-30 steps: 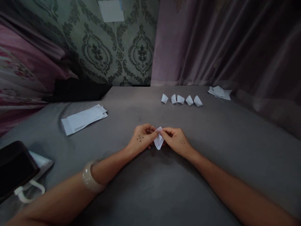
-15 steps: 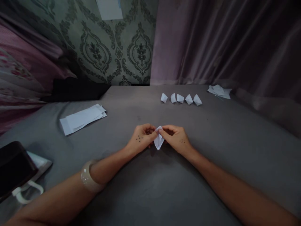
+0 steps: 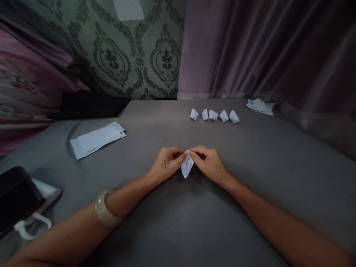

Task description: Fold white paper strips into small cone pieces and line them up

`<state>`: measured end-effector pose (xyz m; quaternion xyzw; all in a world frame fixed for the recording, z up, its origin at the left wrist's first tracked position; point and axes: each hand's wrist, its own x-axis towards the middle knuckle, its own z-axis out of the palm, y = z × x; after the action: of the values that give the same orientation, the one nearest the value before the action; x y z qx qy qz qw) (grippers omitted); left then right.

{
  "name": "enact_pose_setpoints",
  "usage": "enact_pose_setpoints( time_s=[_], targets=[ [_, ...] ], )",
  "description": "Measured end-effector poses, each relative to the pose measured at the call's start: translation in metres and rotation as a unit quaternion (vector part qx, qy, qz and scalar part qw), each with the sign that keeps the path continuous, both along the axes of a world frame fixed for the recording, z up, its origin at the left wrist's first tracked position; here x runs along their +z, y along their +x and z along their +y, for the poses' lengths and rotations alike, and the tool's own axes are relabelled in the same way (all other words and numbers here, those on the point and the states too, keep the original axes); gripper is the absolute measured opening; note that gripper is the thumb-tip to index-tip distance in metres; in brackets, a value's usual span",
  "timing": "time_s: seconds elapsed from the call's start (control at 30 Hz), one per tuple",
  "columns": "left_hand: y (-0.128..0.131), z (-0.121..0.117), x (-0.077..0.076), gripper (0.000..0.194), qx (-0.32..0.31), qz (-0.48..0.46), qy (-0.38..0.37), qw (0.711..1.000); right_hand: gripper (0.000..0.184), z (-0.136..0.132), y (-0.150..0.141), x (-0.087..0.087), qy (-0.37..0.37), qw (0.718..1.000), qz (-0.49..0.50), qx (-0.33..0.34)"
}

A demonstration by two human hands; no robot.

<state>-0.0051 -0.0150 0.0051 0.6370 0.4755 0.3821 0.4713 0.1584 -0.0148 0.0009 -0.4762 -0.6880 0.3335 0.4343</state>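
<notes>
Between my two hands is a small folded piece of white paper [image 3: 187,166], diamond-shaped with its lower point toward me. My left hand [image 3: 169,162] pinches its left edge between thumb and fingers. From the other side, my right hand [image 3: 208,162] grips the upper right edge, thumb on top. The fingers behind the paper are partly hidden. Farther back stands a row of several small folded paper shapes [image 3: 213,115], like the one I hold in size and colour.
A stack of white paper strips [image 3: 97,140] lies on the grey cloth surface [image 3: 155,126] at left. Paper scraps [image 3: 260,106] lie at the back right. A dark device [image 3: 19,200] with a white cable [image 3: 26,231] sits front left. Curtains and a patterned wall [image 3: 139,55] stand behind.
The folded paper has tilted slightly, its lower point shifting a little left. My right thumb has drawn back slightly to the right. Both hands keep their hold.
</notes>
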Motion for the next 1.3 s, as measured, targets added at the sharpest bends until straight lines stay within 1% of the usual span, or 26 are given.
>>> enact_pose_setpoints(
  time_s=[0.13,0.17,0.23,0.4,0.47,0.53,0.6,0.67,0.73,0.8,0.83,0.9,1.03,1.1,1.2,1.3],
  targets=[
    [0.001,0.001,0.001,0.028,-0.013,-0.02,-0.018,1.0,0.019,0.002,-0.001,-0.003,-0.058,0.997,0.04,-0.008],
    [0.001,0.001,0.001,0.027,-0.017,-0.02,-0.015,1.0,0.019,0.002,-0.002,-0.003,-0.063,0.997,0.044,-0.01],
    [0.0,0.002,0.0,0.026,-0.018,-0.003,0.002,1.0,0.016,0.001,-0.002,-0.002,-0.047,0.998,0.038,-0.013],
    [-0.001,-0.001,-0.002,0.026,-0.019,0.098,0.086,0.991,0.014,-0.002,0.0,0.005,0.053,0.998,0.006,0.014],
    [-0.002,-0.003,-0.001,0.026,-0.02,0.129,0.134,0.982,0.015,-0.003,0.0,0.006,0.068,0.997,0.011,0.024],
    [-0.002,-0.004,-0.001,0.026,-0.002,0.156,0.2,0.967,0.013,-0.003,-0.001,0.005,0.06,0.998,0.027,0.021],
    [-0.004,-0.004,-0.001,0.025,0.034,0.185,0.282,0.941,0.01,-0.002,-0.002,0.003,0.018,0.998,0.06,0.01],
    [-0.006,-0.003,-0.001,0.023,0.063,0.215,0.357,0.907,0.015,-0.002,-0.003,0.003,-0.069,0.992,0.109,0.01],
    [-0.008,-0.002,-0.001,0.019,0.084,0.238,0.412,0.875,0.024,-0.004,-0.003,0.006,-0.174,0.969,0.172,0.03],
    [-0.011,-0.001,0.001,0.017,0.107,0.253,0.445,0.852,0.032,-0.005,-0.002,0.01,-0.257,0.938,0.227,0.048],
    [-0.011,-0.001,0.002,0.016,0.12,0.257,0.455,0.844,0.034,-0.007,-0.002,0.012,-0.284,0.926,0.243,0.05],
    [-0.013,0.001,0.003,0.016,0.136,0.262,0.467,0.834,0.031,-0.009,-0.002,0.016,-0.318,0.915,0.244,0.052],
    [-0.015,0.004,0.002,0.015,0.139,0.252,0.477,0.83,0.025,-0.011,-0.007,0.018,-0.338,0.914,0.217,0.062],
    [-0.016,0.005,0.002,0.015,0.144,0.244,0.475,0.833,0.023,-0.01,-0.01,0.018,-0.327,0.919,0.213,0.05],
    [-0.016,0.004,0.002,0.017,0.156,0.245,0.453,0.843,0.02,-0.009,-0.012,0.019,-0.287,0.937,0.2,0.019],
    [-0.016,0.004,0.002,0.018,0.172,0.256,0.429,0.849,0.017,-0.008,-0.012,0.023,-0.253,0.951,0.176,-0.002]
  ],
)
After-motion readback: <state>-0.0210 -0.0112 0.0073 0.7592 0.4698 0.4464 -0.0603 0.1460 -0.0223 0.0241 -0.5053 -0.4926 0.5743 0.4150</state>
